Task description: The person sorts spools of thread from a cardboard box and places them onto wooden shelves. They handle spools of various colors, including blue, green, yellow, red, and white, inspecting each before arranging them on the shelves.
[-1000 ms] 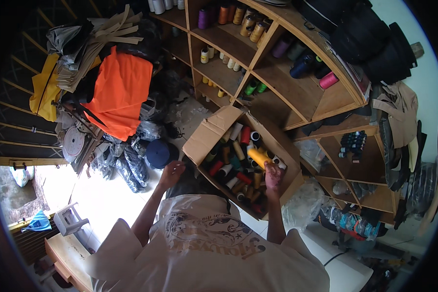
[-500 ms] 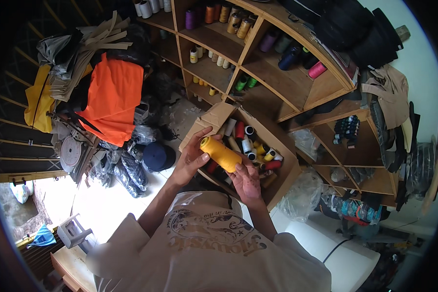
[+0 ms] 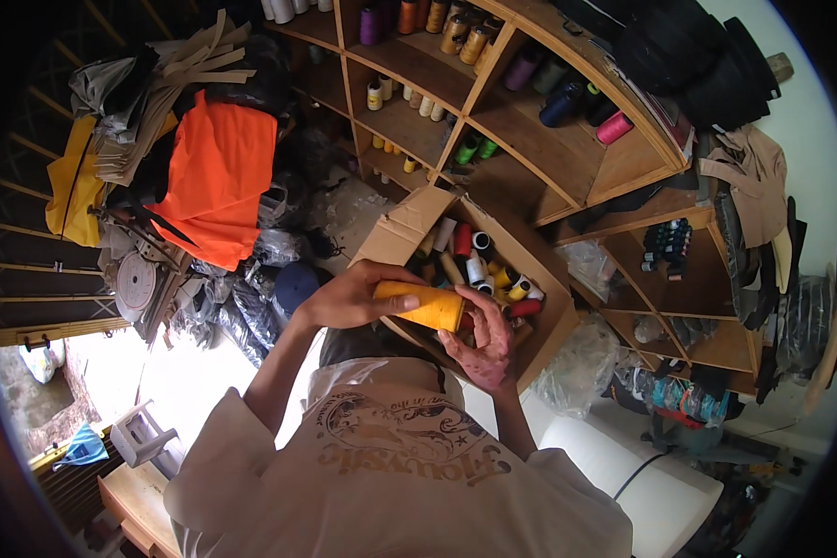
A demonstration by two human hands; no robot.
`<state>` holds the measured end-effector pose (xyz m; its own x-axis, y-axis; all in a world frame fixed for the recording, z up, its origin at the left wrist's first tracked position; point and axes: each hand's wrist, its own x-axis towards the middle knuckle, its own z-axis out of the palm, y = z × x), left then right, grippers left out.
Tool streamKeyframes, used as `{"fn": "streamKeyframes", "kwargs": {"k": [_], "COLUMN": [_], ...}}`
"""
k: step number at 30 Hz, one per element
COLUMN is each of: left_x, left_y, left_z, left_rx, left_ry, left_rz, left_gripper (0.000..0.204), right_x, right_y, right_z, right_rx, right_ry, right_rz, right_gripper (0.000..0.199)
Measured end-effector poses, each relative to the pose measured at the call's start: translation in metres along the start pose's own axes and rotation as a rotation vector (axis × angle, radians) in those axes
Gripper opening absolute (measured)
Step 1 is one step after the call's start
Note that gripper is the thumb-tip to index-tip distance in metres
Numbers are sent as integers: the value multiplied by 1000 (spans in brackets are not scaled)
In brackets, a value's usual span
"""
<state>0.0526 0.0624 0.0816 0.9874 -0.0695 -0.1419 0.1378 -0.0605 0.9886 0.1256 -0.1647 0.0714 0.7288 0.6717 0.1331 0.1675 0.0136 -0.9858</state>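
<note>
A spool of yellow-orange thread [image 3: 420, 305] lies nearly level between my hands, above an open cardboard box. My left hand [image 3: 344, 296] is wrapped round its left end, the thumb lying along the thread. At the spool's right end, the fingers and thumb of my right hand [image 3: 482, 342] close about the rim. Below, the cardboard box [image 3: 402, 226] has its far flap folded out. Inside lie loose spools: a red spool [image 3: 462, 239], a white spool [image 3: 475, 270], and several yellow, black and tan ones. My hands and the held spool hide the box's near left part.
A wooden shelf [image 3: 521, 126] with thread spools in its compartments stands beyond the box. Orange cloth [image 3: 219, 177] and plastic-wrapped bundles are piled at left. Clear plastic [image 3: 581, 367] lies right of the box, near a white roll [image 3: 623, 484]. A grey stool [image 3: 144, 435] stands at lower left.
The spool has turned from slanting to nearly level. My left hand has shifted from open fingers at its top to a wrap over its left end; my right hand has moved slightly right.
</note>
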Motion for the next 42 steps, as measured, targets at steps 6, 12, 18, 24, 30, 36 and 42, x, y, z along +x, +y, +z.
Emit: {"fn": "streamKeyframes", "kwargs": {"k": [6,12,18,24,30,36,42], "left_x": [27,47,41,4,-40,-10,12], "left_y": [-27,-49,-99,-158,-194,-45,23], "left_z": [13,16,41,29,-28,-31,2], "left_rx": [-245,-230,-110,453,868,402,-176], "left_ry": [103,147,414,614,516,527,165], "left_rz": [-184,-296,-107,56,-429,151,348], "left_gripper": [33,37,39,10,52,51,22], "right_x": [9,2,2,6,7,6,6], "right_y": [-16,-20,-3,-9,-7,5,-7], "right_z": [-12,-29,-35,-39,-42,-42,-36], "right_rx": [-346,-61,503,803,769,567,592], "right_ry": [-74,-83,181,378,325,168,100], "right_rz": [-236,17,197,317,247,77,126], "right_gripper": [57,52,47,39,43,53,61]}}
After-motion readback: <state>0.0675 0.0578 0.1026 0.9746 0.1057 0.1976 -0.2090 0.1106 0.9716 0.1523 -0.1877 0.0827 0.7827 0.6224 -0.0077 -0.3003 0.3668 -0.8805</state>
